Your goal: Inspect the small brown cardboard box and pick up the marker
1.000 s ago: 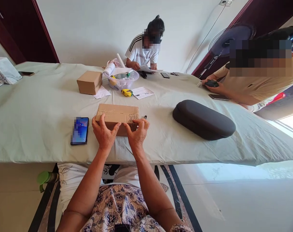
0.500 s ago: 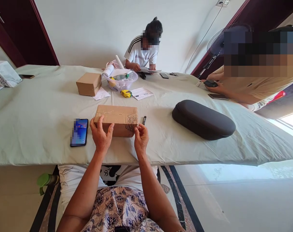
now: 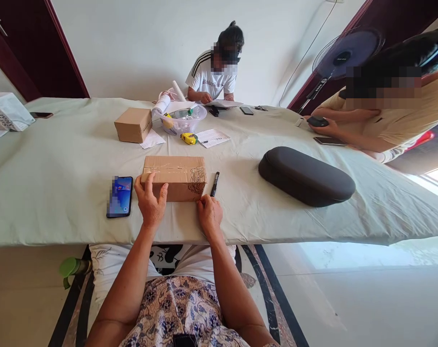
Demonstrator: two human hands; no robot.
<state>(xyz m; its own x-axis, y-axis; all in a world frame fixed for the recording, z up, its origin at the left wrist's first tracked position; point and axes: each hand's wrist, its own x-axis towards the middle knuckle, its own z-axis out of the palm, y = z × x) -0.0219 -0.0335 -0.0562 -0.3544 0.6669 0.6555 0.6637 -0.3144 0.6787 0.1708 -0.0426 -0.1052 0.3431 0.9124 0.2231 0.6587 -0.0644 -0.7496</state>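
Note:
A brown cardboard box [image 3: 175, 190] with a black scribble at its right end sits on the cloth in front of me. My left hand [image 3: 152, 200] grips its left end, fingers on the top and side, thumb against the front. Close by the box's lower right corner, my right hand [image 3: 210, 214] rests on the cloth with fingers curled in; what they hold, if anything, is hidden. A black marker pen [image 3: 215, 184] lies just beyond that hand. To the left of the box is a phone [image 3: 120, 196] with its screen lit.
Farther back are a smaller carton [image 3: 132, 126], a clear plastic basket [image 3: 184, 126] of odds and ends, a yellow tape measure [image 3: 189, 139] and a paper sheet [image 3: 214, 138]. A large dark case [image 3: 307, 177] lies at right. Two people sit across the table.
My right hand has come down from the box's right side to the cloth at its lower corner, its fingers curling in. More of the marker shows. My left hand keeps its place.

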